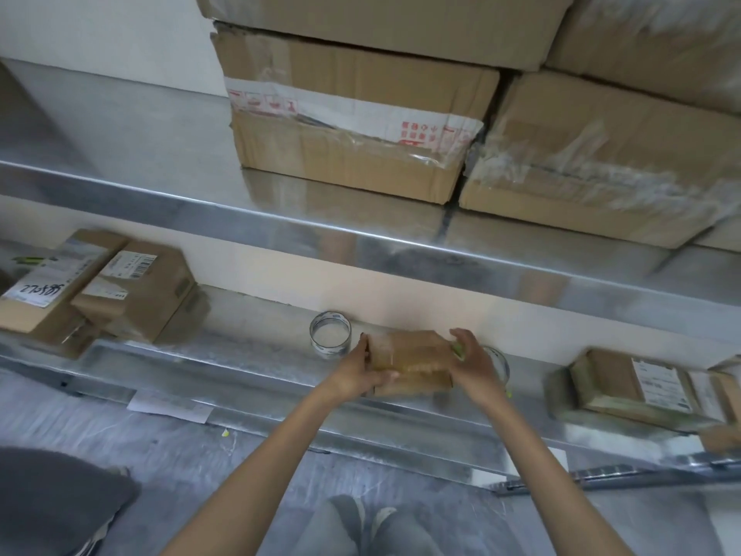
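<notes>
Steel shelf (pixel 248 347), lower centre of the frame: the small box (pixel 409 357) sits on it, our left hand (pixel 361 371) gripping its left end and our right hand (pixel 473 363) curled round its right. We should press evenly and stay clear of the tape roll (pixel 331 335) just left.

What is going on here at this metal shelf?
A person holds a small cardboard box with both hands on the lower metal shelf: the left hand grips its left end, the right hand its right end. Clear tape seems to cover the box top. One tape roll stands just left of the box; a second roll is partly hidden behind the right hand. Labelled parcels lie left and right, and large cartons are stacked on the shelf above.
</notes>
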`<control>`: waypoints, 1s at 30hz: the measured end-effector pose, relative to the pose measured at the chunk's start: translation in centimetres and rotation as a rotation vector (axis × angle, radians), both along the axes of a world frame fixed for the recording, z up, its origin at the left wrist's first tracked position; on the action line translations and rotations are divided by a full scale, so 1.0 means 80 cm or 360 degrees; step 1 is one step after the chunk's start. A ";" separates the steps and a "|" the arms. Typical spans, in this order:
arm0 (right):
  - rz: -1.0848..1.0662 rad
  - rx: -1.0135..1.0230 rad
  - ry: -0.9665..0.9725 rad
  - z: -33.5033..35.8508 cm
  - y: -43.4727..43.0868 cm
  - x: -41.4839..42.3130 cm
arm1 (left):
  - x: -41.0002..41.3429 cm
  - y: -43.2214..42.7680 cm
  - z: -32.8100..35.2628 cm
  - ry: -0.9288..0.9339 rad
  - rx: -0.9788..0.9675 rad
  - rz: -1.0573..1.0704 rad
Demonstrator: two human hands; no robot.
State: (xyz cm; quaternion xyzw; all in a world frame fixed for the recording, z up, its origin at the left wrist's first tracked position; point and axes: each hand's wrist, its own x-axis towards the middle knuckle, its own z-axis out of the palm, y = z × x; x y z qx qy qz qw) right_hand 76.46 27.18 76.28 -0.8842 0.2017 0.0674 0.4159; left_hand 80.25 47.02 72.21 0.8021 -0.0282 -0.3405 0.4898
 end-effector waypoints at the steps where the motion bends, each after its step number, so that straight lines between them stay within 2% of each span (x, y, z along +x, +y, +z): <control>1: -0.0085 0.0118 0.0013 -0.003 0.002 -0.012 | -0.001 0.001 0.003 0.0019 -0.0022 0.0063; 4: -0.0257 0.0349 -0.0134 -0.009 0.013 -0.029 | 0.001 -0.001 0.011 0.0035 -0.0060 0.0426; 6: -0.0312 0.0366 -0.0256 -0.004 0.018 -0.035 | 0.006 -0.004 0.025 -0.0015 -0.0041 0.0615; 8: -0.0347 0.0372 -0.0382 0.003 0.022 -0.042 | 0.012 -0.006 0.039 -0.0096 -0.0038 0.0595; 11: -0.0508 0.0546 -0.0529 0.018 0.021 -0.056 | 0.017 -0.009 0.066 -0.0122 -0.0070 0.0485; 17: -0.0603 0.0802 -0.0720 0.070 0.006 -0.103 | -0.016 -0.019 0.121 -0.0207 -0.0397 0.0519; 22: -0.0648 0.0792 -0.0852 0.104 -0.014 -0.160 | -0.081 -0.041 0.157 -0.0388 -0.0548 0.0554; 30: -0.0599 0.0544 -0.1033 0.174 -0.072 -0.279 | -0.195 -0.095 0.232 -0.0746 -0.0642 0.0303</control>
